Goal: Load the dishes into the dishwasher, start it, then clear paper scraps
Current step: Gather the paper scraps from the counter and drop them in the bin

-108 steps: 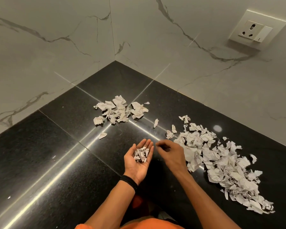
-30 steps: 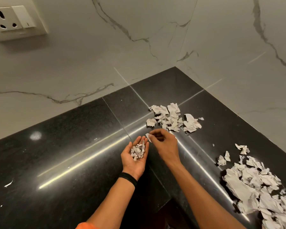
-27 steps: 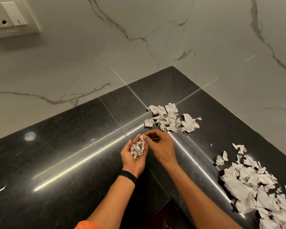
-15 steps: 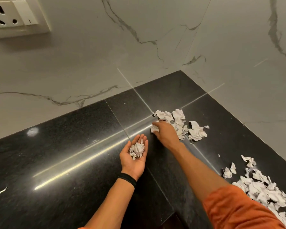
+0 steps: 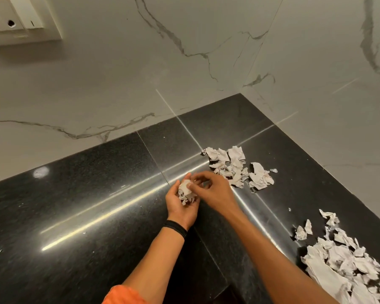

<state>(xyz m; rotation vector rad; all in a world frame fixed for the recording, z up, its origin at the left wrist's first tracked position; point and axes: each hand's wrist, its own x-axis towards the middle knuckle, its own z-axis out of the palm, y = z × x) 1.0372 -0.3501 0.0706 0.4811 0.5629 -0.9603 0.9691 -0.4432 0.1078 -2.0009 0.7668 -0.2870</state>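
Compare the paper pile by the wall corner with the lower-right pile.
The corner pile is smaller; the lower-right pile is much larger and runs out of frame. The corner pile lies just beyond the right hand; the lower-right pile lies well away from it. Both are torn white scraps on the black counter.

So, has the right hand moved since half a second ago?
Yes. The right hand has drawn back from the corner pile to the scraps in the left hand.

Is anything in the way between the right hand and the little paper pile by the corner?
Nothing visible. The right hand is at the handful of scraps in the left hand; only bare black countertop lies between it and the small scrap pile.
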